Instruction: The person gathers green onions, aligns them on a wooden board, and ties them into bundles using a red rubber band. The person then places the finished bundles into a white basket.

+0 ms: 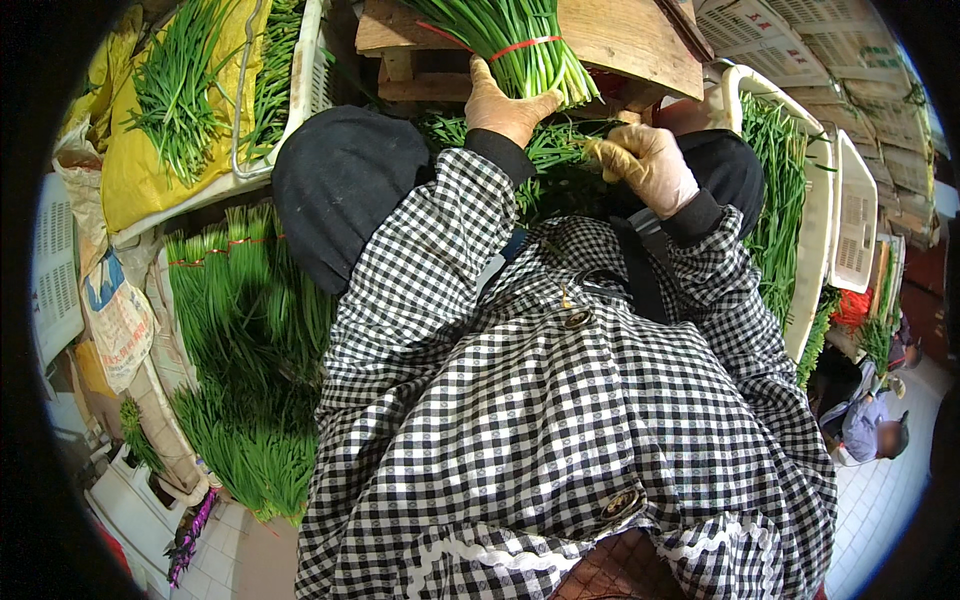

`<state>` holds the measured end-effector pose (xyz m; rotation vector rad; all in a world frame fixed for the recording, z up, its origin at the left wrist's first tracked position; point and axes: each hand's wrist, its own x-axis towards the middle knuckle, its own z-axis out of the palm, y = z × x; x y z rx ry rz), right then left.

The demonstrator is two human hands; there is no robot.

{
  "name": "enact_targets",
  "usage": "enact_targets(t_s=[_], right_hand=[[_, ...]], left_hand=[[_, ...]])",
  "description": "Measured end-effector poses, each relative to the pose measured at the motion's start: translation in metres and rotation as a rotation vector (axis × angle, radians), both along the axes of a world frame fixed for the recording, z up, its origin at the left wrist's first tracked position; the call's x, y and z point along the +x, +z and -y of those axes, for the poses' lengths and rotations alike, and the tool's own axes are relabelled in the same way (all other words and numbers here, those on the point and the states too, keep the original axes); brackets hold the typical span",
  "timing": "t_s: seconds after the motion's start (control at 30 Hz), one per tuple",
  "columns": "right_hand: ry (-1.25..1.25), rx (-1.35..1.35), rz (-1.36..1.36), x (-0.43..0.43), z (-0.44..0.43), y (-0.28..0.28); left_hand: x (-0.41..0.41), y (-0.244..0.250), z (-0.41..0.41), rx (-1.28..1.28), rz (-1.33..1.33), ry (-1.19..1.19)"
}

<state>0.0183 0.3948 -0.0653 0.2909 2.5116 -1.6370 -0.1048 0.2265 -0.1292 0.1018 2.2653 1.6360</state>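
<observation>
My left hand [504, 109], in a thin glove, grips a bundle of garlic chives [536, 67] near its pale cut ends. A red band [525, 46] runs around the bundle, which lies over the edge of a wooden board [622, 41]. My right hand [649, 169], gloved and stained yellow at the fingers, is lower and to the right, apart from the bundle. Its fingers are curled in; whether a scrap of leaf is pinched in them is too small to tell. Loose green leaves [559, 146] lie below the board, between my knees.
Banded chive bundles [240, 300] stand at my left. Beyond them, a white crate [300, 90] and yellow sacking [124, 172] hold more chives. At my right stands a chive-filled crate [806, 262]. Stacked crates [772, 37] and a seated person [862, 427] are farther right.
</observation>
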Motion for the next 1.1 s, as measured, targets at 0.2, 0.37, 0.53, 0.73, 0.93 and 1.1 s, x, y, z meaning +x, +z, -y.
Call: enact_targets(t_s=[0.2, 0.37, 0.53, 0.73, 0.93, 1.1], right_hand=[[-0.223, 0.134, -0.289, -0.042, 0.009, -0.015], [-0.208, 0.44, -0.127, -0.057, 0.019, -0.017], [-0.253, 0.593, -0.148, -0.056, 0.029, -0.017], [-0.243, 0.707, -0.336, -0.054, 0.031, -0.03], [-0.055, 0.381, -0.471, -0.035, 0.014, -0.031], [0.239, 0.154, -0.088, 0.004, 0.002, -0.01]], left_hand=[[0.003, 0.013, 0.003, -0.111, 0.003, -0.008], [0.007, 0.027, 0.0, -0.147, 0.049, 0.007], [0.011, 0.032, -0.005, -0.205, 0.038, 0.014], [0.012, 0.039, -0.004, -0.177, 0.074, 0.026], [0.009, 0.02, -0.002, -0.058, 0.008, 0.01], [0.004, -0.005, -0.002, 0.022, -0.082, 0.008]])
